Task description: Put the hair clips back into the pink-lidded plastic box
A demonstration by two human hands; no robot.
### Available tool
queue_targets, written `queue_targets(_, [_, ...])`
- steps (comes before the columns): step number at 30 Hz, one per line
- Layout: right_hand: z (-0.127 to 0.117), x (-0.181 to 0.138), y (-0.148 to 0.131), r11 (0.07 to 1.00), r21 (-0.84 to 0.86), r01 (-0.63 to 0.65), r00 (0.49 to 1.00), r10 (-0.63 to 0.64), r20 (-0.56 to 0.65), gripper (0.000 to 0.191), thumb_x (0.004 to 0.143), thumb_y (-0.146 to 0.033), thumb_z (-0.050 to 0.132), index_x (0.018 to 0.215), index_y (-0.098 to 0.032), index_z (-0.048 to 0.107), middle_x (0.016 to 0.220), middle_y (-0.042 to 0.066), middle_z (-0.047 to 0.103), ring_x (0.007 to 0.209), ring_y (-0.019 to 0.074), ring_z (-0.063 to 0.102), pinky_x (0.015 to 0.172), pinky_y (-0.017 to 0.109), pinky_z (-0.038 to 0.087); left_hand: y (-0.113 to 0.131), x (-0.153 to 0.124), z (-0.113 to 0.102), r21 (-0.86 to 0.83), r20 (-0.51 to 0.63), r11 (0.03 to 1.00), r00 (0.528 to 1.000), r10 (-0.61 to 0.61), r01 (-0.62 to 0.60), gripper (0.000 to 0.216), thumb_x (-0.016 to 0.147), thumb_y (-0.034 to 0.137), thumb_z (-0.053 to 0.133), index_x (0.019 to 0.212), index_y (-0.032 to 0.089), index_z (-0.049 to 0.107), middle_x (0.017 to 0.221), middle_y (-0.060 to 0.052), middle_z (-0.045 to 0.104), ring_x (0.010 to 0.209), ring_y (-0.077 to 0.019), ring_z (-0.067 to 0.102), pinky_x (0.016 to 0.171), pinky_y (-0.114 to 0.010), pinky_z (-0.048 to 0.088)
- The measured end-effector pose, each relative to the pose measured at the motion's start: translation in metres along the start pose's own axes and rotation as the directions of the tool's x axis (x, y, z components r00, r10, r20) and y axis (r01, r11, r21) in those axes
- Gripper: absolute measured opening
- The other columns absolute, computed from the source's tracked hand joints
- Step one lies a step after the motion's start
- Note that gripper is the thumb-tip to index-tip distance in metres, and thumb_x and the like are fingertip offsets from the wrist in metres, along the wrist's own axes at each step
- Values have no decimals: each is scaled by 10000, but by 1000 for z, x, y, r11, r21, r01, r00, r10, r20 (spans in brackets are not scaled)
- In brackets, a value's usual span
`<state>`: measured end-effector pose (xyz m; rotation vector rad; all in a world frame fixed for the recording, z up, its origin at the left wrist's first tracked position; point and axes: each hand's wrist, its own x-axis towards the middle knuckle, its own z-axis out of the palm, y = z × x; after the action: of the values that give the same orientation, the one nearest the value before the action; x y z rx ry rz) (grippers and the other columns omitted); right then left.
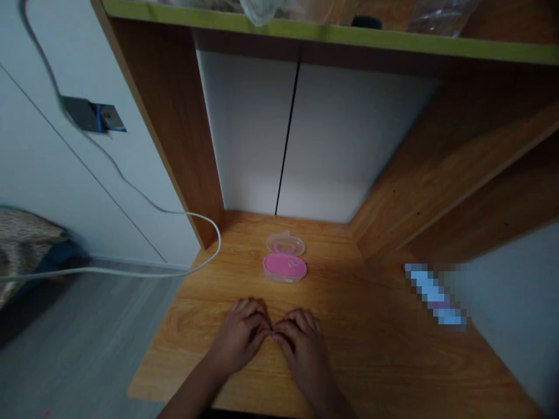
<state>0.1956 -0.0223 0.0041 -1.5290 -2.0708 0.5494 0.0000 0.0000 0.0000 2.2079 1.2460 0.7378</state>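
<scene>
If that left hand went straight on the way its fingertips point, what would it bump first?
The left hand would probably meet the right hand first: their fingertips are almost tip to tip. Any gap between them is too small to tell.

Left hand and right hand side by side over the counter. Just beyond both hands: case on the counter, its lid behind it. Farther beyond: back panel, beneath a shelf. Beyond the left hand, leftward: cable. Well right of the right hand: pixelated object.
</scene>
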Motion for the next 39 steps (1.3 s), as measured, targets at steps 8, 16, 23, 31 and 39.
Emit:
queue_targets(8, [3,-2,5,1000,19,25,999,-24,-24,118,888,-128,650,850,-237,624,942,29,641,948,247,557,881,427,435,-9,-3,6,-35,-64,996,995,-81,79,94,955,189,550,891,200,618,904,-48,657,879,-227,577,797,-364,432])
queue_targets(16, [12,-14,24,957,290,-18,986,65,-153,108,929,-226,557,842,-220,622,819,36,672,765,193,643,697,298,531,-15,-4,10,-106,-113,990,988,-101,89,56,928,214,620,929,213,676,891,-40,713,867,-215,632,796,-338,465])
queue_targets(23, [10,-13,22,955,296,26,994,6,-106,221,920,-202,584,1060,-284,734,989,43,729,916,199,691,824,307,568,-18,-3,8,-123,-80,991,996,42,-51,127,936,232,631,985,272,742,940,-18,760,876,-198,661,829,-336,462])
queue_targets(31, [8,-12,19,941,332,63,996,-40,-75,212,888,-149,639,985,-291,763,913,25,740,865,194,686,801,319,568,-12,-3,1,-107,-6,989,995,97,-97,188,946,262,620,1080,302,745,998,-17,767,948,-209,662,878,-366,446])
queue_targets(39, [4,-8,18,946,312,93,995,-74,-71,234,887,-148,654,1018,-300,773,905,21,751,855,191,686,792,319,569,-1,0,14,-238,-126,955,970,-209,175,181,855,250,727,1028,274,777,814,-24,758,772,-198,674,767,-322,508])
